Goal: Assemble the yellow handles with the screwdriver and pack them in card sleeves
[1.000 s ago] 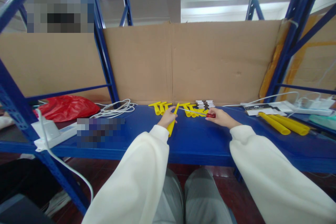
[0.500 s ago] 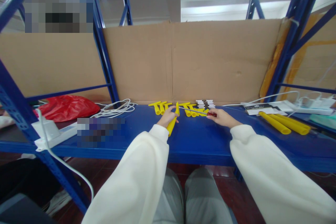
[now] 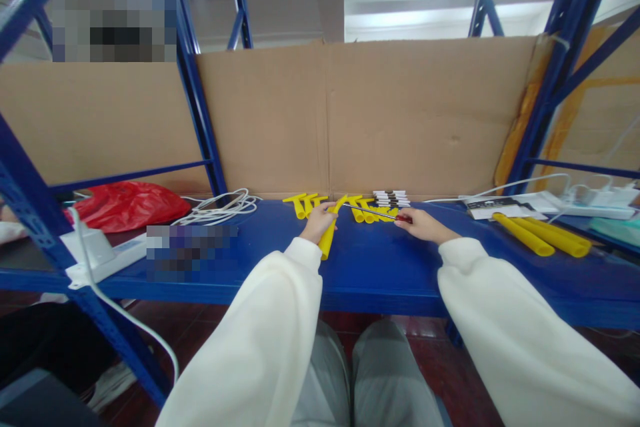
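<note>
My left hand (image 3: 315,223) is closed around a yellow T-shaped plastic piece with a tube-like handle (image 3: 327,240), held tilted above the blue shelf. In my right hand (image 3: 423,223) is a screwdriver (image 3: 375,212) with a dark red handle, its metal shaft pointing left. The tip reaches the upper part of the yellow piece; whether it touches a screw is too small to tell. Several similar yellow T-shaped pieces (image 3: 299,205) lie behind my left hand, and more yellow pieces (image 3: 358,211) lie behind the shaft. A stack of white and black small parts (image 3: 391,198) sits behind them.
The blue shelf (image 3: 280,273) has a cardboard wall (image 3: 400,113) behind it. Yellow tubes (image 3: 525,235) lie at right near a power strip (image 3: 607,203). At left are a red bag (image 3: 135,205), coiled white cable (image 3: 235,203) and another power strip (image 3: 117,257).
The yellow piece in my left hand has turned slightly, its top end leaning more to the right. The screwdriver stays against it, with my right hand almost unmoved.
</note>
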`<state>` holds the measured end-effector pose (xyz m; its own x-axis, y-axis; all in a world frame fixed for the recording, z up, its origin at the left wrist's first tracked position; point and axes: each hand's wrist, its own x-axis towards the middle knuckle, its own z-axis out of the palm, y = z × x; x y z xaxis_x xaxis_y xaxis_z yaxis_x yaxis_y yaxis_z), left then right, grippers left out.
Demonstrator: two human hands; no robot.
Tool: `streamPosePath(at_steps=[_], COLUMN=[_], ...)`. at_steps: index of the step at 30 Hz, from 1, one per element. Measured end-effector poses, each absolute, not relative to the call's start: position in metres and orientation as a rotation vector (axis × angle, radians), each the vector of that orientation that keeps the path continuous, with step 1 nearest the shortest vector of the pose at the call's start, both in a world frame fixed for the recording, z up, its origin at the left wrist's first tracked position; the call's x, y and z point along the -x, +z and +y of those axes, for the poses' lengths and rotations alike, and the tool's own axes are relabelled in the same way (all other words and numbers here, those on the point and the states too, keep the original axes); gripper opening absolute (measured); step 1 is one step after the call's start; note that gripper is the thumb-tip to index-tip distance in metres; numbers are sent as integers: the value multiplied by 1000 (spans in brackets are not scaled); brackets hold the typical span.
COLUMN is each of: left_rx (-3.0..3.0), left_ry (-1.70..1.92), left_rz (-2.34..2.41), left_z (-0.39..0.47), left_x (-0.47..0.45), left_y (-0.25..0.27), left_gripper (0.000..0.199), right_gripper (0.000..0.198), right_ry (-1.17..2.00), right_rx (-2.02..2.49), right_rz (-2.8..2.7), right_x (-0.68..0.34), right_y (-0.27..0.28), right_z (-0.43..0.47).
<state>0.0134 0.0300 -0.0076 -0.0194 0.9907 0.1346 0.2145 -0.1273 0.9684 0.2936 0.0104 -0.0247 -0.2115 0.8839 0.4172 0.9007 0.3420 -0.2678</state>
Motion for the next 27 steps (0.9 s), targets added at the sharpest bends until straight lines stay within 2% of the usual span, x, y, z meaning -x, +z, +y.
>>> streamPosePath(at_steps=[5,17,27], left_rx=[-1410,-1396,-1463], left_ry=[1298,1337,1262], left_rz=[1329,1325,1295], left_z=[32,41,32], left_x=[-12,-9,-10], left_y=[-9,-14,-12], left_gripper=[48,68,60], right_gripper=[14,12,13], right_ry=[-102,-52,-38], right_rx=[1698,1766,1782], right_rz=[-2094,-2170,-2129], right_x=[-299,-306,-301], right_y=[-26,-30,-26], right_z=[12,16,12])
